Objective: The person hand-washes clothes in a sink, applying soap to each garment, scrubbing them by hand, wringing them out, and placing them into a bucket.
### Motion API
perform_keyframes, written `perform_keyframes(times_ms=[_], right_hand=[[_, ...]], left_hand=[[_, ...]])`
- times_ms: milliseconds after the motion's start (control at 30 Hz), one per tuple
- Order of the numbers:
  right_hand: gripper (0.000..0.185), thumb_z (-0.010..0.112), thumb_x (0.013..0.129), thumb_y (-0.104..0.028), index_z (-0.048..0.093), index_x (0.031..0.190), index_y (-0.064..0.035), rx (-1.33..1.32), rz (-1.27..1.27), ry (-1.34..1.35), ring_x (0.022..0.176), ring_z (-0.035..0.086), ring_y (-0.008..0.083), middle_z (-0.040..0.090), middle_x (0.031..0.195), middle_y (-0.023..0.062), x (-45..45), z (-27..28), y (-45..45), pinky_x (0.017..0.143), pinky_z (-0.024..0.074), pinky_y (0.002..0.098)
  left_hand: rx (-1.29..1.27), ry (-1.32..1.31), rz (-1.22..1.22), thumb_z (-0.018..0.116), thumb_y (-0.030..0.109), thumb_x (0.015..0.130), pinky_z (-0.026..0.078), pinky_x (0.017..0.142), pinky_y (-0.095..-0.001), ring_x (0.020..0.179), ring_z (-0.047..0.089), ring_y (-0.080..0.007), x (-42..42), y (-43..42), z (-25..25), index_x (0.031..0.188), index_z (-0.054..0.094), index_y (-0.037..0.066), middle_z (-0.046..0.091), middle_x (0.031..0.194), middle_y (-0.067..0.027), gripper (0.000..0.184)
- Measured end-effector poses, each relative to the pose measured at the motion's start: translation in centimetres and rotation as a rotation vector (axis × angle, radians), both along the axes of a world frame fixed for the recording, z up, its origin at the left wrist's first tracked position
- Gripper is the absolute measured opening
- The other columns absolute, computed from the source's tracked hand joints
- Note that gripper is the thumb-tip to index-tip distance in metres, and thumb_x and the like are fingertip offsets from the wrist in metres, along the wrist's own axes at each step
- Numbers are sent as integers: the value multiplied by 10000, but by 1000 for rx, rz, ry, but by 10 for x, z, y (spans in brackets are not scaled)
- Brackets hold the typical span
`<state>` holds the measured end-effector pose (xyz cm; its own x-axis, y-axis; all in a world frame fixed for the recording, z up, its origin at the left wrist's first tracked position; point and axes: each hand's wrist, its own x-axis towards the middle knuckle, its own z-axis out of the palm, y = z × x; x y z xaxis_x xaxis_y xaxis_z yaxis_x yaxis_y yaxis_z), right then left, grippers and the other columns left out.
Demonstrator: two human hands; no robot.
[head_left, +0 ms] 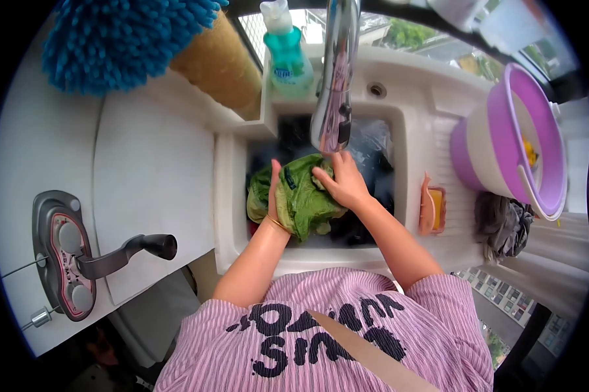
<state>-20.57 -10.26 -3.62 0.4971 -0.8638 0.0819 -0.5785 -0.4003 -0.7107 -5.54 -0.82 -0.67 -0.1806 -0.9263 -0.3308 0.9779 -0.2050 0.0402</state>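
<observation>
A wet green cloth (301, 196) is bunched up over the dark water in the white sink (404, 176). My left hand (275, 199) is against the cloth's left side, its thumb pointing up and its other fingers hidden behind the fabric. On the right, my right hand (344, 181) grips the cloth's upper edge between thumb and fingers, just below the chrome faucet (334, 111). Dark fabric (373, 170) lies in the water around the green cloth.
A teal soap bottle (288, 65) stands behind the sink. To the right are a soap holder (430, 209), a purple and white bucket (504, 144) and a crumpled grey cloth (504, 225). A blue brush-like item (118, 39) is at upper left, a handled metal fixture (66, 255) at left.
</observation>
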Motion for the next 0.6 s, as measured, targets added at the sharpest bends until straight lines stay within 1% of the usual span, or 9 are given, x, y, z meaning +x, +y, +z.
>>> perform_keyframes(times_ms=[67, 133, 200, 233, 333, 367, 467, 533, 600], right_hand=[[448, 696, 938, -437, 586, 1097, -33, -179, 48, -54, 934, 664, 416, 672, 938, 199, -6, 2, 5, 824, 535, 464], [447, 742, 904, -397, 576, 1064, -14, 277, 76, -31, 1008, 646, 396, 652, 1014, 208, -12, 16, 6, 859, 519, 450], [336, 728, 900, -248, 562, 1069, -9, 307, 35, -55, 971, 657, 420, 666, 996, 204, -14, 11, 3, 845, 519, 466], [288, 695, 898, -187, 556, 1076, -9, 283, -66, -157, 957, 659, 428, 670, 999, 202, -13, 7, 6, 839, 521, 473], [244, 628, 854, -61, 552, 1084, -31, 49, -144, -286, 903, 654, 451, 659, 964, 203, 3, 20, 25, 805, 530, 485], [203, 651, 830, -90, 574, 1012, -43, 28, -33, -348, 856, 655, 428, 645, 916, 191, 10, 32, 36, 773, 531, 466], [173, 715, 761, -205, 599, 763, -77, -254, 455, -440, 712, 640, 332, 591, 765, 132, 19, 60, 66, 657, 511, 410], [274, 718, 813, -262, 575, 658, -86, -410, 364, -365, 579, 576, 335, 572, 685, 113, 21, 45, 54, 616, 482, 412], [278, 726, 859, -272, 613, 687, -86, -91, -26, -335, 592, 609, 363, 599, 679, 139, 18, -6, 27, 564, 487, 437]], left_hand=[[-70, 6, -92, 439, 717, 990, 440, 1135, -527, 1349, 537, -331, 7, -1, 10, 1484, 505, 110, 534, 1480, -173, 786], [-11, -31, -107, 519, 576, 1031, 505, 1075, -483, 1277, 601, -299, 7, -5, 12, 1436, 548, 73, 612, 1384, -162, 646], [203, -690, -226, 558, 402, 1065, 561, 988, -415, 1147, 673, -244, 9, -6, -20, 1411, 564, 53, 674, 1278, -119, 491], [270, -727, -147, 547, 293, 1083, 583, 911, -366, 1038, 703, -197, 10, -3, -40, 1321, 618, 43, 709, 1178, -79, 352], [306, -465, -36, 552, 373, 1077, 578, 902, -364, 1035, 698, -204, 4, -7, -56, 1231, 650, 54, 714, 1160, -89, 367], [488, -420, -67, 537, 469, 1066, 573, 810, -333, 925, 686, -193, -6, -16, -25, 1059, 665, 84, 710, 1010, -71, 405], [-196, -149, -271, 457, 590, 1057, 533, 696, -332, 725, 606, -163, 12, -20, -99, 769, 550, 165, 581, 750, 3, 521], [-239, -120, -266, 480, 591, 1048, 525, 684, -321, 727, 610, -158, -12, -24, -76, 771, 562, 159, 595, 769, -10, 519], [674, -501, -34, 501, 541, 1061, 507, 665, -311, 762, 607, -161, -50, -26, -12, 789, 550, 153, 589, 786, -17, 476]])
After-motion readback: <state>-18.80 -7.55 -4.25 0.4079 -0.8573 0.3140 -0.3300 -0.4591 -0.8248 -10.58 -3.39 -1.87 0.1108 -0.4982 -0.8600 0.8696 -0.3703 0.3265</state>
